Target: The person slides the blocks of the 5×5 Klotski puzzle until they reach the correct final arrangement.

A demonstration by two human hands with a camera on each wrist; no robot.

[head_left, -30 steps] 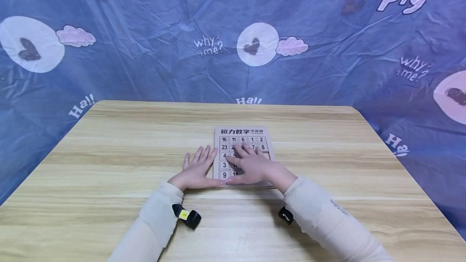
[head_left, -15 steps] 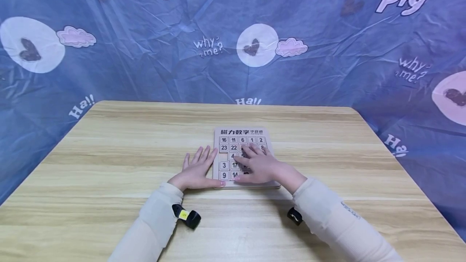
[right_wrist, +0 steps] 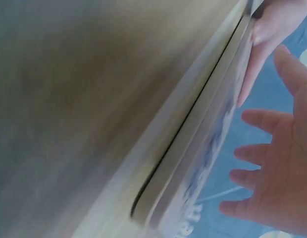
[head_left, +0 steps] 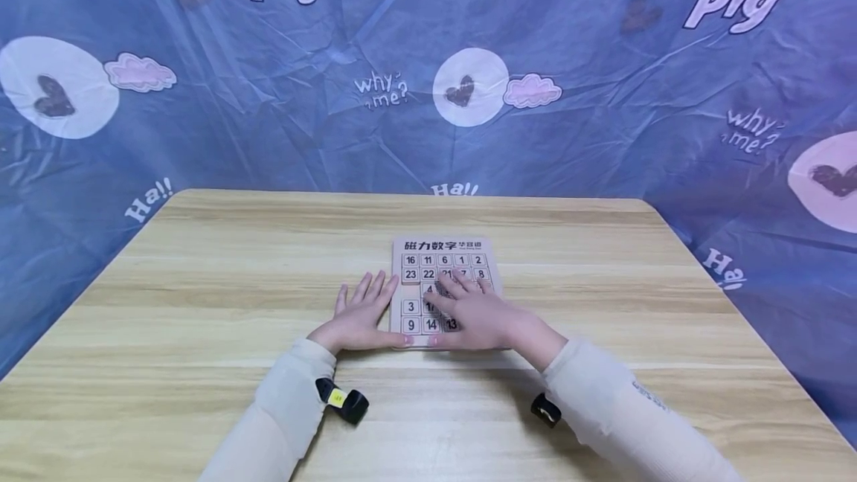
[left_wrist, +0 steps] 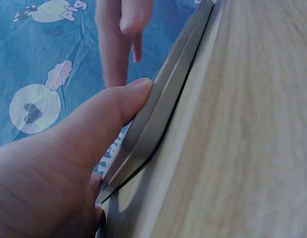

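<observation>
A pale number sliding puzzle point(head_left: 442, 245) with dark Chinese lettering lies flat on the table. Its third row has a bare slot point(head_left: 411, 291) at the left end, with the 4 tile point(head_left: 429, 289) just right of it. Along the puzzle's left side lies my left hand point(head_left: 358, 324), fingers straight and spread; the thumb point(left_wrist: 138, 89) rests on the rim near the front left corner. My right hand point(head_left: 480, 320) is spread over the right part and hides several tiles. In the right wrist view, its fingers point(right_wrist: 255, 151) appear clear of the puzzle's face.
The wood-grain table point(head_left: 234, 259) extends on all sides of the puzzle. Behind it hangs a blue printed cloth point(head_left: 335, 132). A black wrist camera point(head_left: 351, 405) sits under the left sleeve, and another black camera point(head_left: 546, 410) under the right one.
The 4 tile has slid one slot right, leaving the gap at the row's left end. My right hand has moved right, then slightly nearer. My left hand stays in place.
</observation>
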